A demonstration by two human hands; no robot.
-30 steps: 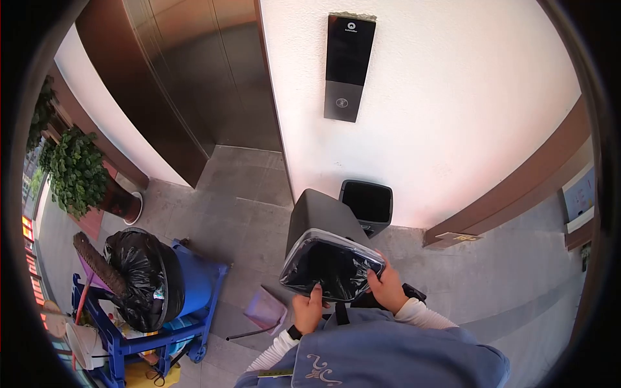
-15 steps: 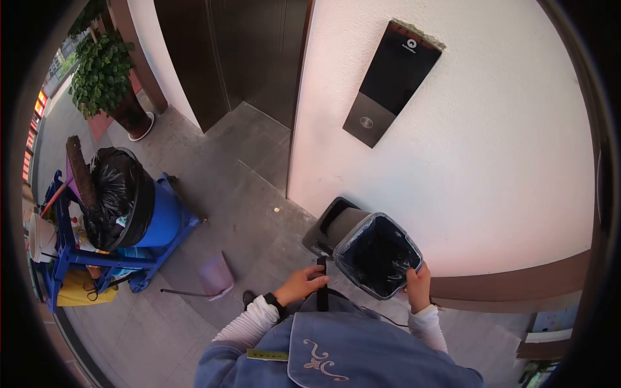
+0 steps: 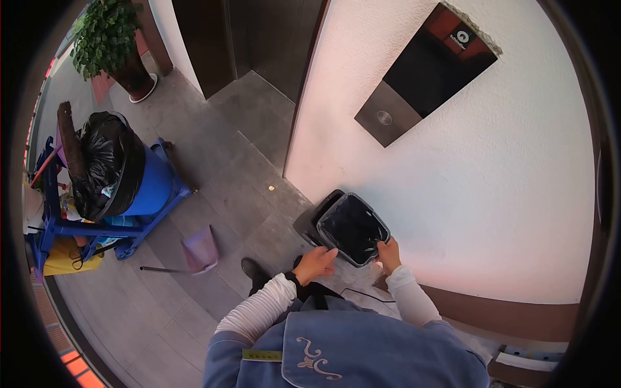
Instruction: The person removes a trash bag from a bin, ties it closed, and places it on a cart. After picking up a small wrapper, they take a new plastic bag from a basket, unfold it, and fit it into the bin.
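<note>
A dark square bin liner bucket (image 3: pixel 355 226), lined with a black bag, sits tilted over the grey outer bin (image 3: pixel 306 223) by the wall. My right hand (image 3: pixel 389 255) grips the bucket's near right rim, thumb over the edge. At its near left corner is my left hand (image 3: pixel 317 262), fingers and thumb stretched out right at the rim. The bag's edge is folded over the rim, and the bucket overlaps most of the outer bin.
A purple dustpan (image 3: pixel 200 251) lies on the tiled floor to the left. Beyond it stands a blue cleaning cart (image 3: pixel 97 227) carrying a blue barrel (image 3: pixel 150 184) with a black bag. A potted plant (image 3: pixel 110 40) is by the doorway; a black panel (image 3: pixel 427 71) hangs on the wall.
The lined bucket has moved left and farther from me, over the outer bin. My left hand has left the black strap and come to the rim. The right hand still grips the bucket.
</note>
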